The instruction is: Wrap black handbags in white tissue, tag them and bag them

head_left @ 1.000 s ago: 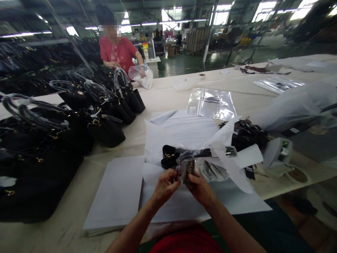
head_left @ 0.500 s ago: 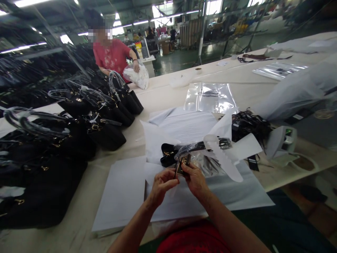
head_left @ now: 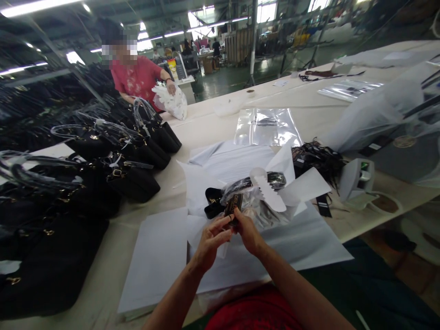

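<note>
While the small dark tag (head_left: pixel 233 204) with gold lettering sat lower and partly behind the fingers a second ago, it now stands tilted above both hands, lettering side toward the camera, just in front of the wrapped strap. Left hand (head_left: pixel 210 241) pinches at the tag's lower edge, thumb and forefinger pressed together on it; right hand (head_left: pixel 248 232) grips the same lower end from the other side, fingertips closed on it. Both grips meet at the tag, hands touching each other. Judging from that, the tag has been worked up and turned for handling or checking, and it's not set down.

Just behind the tag: a black strap (head_left: pixel 252 182) in clear plastic wrap, with a metal buckle end, lying on crumpled white tissue paper (head_left: pixel 237 162). A stack of flat white sheets (head_left: pixel 154 261) lies under the hands, near the desk (head_left: pixel 343 121) edge. Right of the strap, a heap of black cords or tags (head_left: pixel 319 160); beyond that, a white tape dispenser (head_left: pixel 357 181). A clear plastic bag (head_left: pixel 266 126) lies flat further back. Left side is packed with black handbags (head_left: pixel 134 176), handles wrapped in plastic. At the far end a co-worker in a red top (head_left: pixel 135 80) holds a white bundle (head_left: pixel 172 101) with one hand, well apart from the tag.
</note>
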A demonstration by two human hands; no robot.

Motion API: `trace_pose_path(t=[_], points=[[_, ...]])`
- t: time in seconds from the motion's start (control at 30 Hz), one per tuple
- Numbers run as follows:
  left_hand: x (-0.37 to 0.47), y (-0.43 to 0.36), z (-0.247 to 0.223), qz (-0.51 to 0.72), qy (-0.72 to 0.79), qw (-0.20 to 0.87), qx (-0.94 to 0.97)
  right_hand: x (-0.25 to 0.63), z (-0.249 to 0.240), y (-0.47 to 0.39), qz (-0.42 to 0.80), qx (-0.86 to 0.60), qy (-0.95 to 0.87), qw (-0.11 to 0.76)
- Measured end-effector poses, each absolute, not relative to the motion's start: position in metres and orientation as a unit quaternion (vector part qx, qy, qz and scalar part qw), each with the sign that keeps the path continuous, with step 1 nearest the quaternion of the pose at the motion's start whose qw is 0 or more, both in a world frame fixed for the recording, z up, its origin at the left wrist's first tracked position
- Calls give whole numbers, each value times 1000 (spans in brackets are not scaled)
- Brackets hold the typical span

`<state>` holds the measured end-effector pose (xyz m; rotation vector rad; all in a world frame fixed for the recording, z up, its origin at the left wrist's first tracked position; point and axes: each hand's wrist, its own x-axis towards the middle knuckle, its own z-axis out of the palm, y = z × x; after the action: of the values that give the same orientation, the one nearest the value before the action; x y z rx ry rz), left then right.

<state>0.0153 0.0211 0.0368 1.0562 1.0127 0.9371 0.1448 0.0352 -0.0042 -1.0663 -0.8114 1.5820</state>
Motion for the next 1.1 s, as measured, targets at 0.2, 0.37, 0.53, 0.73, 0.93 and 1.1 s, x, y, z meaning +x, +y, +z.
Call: trace_pose_path(t=[0.2,0.37,0.53,0.73,0.93,1.1], points=[[8,43,45,387,447,644,485,159,-7,28,528,-389,-555,511],[8,55,42,367,470,622,508,159,-8,32,555,-382,-512,533],[11,56,31,393,475,595,516,159,-10,37,596,-375,-478,524],[9,65,29,386,481,563,550,163,-13,40,573,-401,-484,526],[1,62,39,369,512,533,563,174,-3,45,556,-442,-424,562],[-14,21,56,325,568,572,495,174,1,51,593,-453,-326,581]])
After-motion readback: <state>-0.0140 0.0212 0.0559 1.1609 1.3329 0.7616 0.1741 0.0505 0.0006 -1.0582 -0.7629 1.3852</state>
